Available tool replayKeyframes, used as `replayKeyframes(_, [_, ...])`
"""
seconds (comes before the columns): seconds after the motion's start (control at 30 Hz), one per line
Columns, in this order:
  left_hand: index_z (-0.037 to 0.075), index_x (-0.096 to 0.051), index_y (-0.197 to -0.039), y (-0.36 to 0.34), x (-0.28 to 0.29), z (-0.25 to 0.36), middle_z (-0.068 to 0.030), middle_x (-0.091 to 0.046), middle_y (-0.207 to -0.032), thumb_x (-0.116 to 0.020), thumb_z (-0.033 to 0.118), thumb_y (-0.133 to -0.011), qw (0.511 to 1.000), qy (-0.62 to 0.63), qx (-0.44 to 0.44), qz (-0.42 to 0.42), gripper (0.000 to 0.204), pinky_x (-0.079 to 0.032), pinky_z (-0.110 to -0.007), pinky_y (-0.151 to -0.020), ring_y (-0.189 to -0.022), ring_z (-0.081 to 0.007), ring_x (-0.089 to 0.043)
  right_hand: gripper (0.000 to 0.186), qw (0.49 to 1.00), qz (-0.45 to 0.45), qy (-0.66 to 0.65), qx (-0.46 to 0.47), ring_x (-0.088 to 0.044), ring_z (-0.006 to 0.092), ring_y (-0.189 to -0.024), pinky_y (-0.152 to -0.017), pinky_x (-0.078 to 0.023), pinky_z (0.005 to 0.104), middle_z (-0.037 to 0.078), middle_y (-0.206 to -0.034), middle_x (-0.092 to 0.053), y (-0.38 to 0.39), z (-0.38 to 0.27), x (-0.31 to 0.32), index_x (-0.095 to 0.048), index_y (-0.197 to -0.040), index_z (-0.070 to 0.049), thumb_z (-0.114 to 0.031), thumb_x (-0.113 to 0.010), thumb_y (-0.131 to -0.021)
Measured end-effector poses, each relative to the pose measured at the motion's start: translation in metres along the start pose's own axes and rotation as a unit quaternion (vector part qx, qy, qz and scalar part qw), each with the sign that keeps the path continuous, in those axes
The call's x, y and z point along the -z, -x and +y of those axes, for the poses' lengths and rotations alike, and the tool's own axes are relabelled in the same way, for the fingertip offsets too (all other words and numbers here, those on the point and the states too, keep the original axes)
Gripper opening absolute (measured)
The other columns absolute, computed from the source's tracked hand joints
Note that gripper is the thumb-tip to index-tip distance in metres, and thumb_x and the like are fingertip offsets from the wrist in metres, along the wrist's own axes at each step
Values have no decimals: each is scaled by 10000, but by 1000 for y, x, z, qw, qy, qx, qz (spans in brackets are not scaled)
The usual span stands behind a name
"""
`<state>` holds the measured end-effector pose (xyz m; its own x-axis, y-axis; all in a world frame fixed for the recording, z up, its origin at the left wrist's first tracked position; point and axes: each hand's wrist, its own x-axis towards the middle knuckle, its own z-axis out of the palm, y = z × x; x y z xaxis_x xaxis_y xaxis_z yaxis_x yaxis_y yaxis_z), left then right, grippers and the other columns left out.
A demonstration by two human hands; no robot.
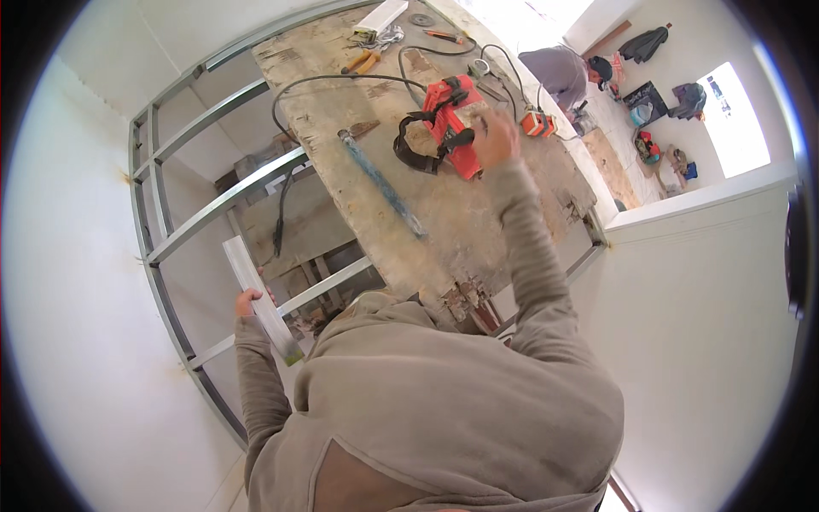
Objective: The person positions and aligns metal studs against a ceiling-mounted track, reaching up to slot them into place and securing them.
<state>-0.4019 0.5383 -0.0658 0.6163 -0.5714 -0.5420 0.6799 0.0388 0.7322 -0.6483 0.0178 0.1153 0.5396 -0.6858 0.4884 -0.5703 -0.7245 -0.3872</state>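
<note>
My left hand is closed round a long white strip with a boxy profile, held slanting over the open metal frame. My right hand reaches over the wooden board, at the edge of a red-and-black thing whose exact kind I cannot make out. Motion smears its fingers, so its grip is not plain. A black strap loops out beside the red thing. To its left lies a hammer with a worn blue handle, its head toward the far side.
The worn wooden board lies on a metal stud frame with open gaps at left. Orange-handled pliers, a utility knife and black cables lie on it. Beyond the right ledge, a person bends among tools and bags.
</note>
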Motion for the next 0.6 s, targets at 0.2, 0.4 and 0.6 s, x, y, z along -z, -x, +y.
replayKeyframes(0.2, [62,-482,-1401,-2,7,-4,-120,-576,-784,-478,118,-662,999,-19,-27,16,741,-538,-372,-612,-671,-231,-590,296,965,-195,166,-61,-556,302,-1165,-1018,-393,419,101,-1174,-641,-60,41,-3,-709,-1097,-191,-151,-683,-805])
replayKeyframes(0.4, [41,-481,-1396,8,-18,9,-121,-588,-771,-497,111,-650,997,-28,-70,31,749,-543,-377,-601,-662,-235,-602,215,989,-101,-85,66,-654,353,-888,-780,-521,442,197,-919,-673,-4,-68,-4,-698,-961,-42,-168,-608,-812])
replayKeyframes(0.6, [-26,-488,-1366,26,-161,82,-131,-645,-851,-541,85,-694,943,-168,-267,-104,683,-519,-331,-802,-780,-208,-629,1001,829,-393,-365,160,-539,375,-1186,-995,-449,421,246,-1317,-506,160,-200,-88,-303,-1459,-9,-418,-830,-713])
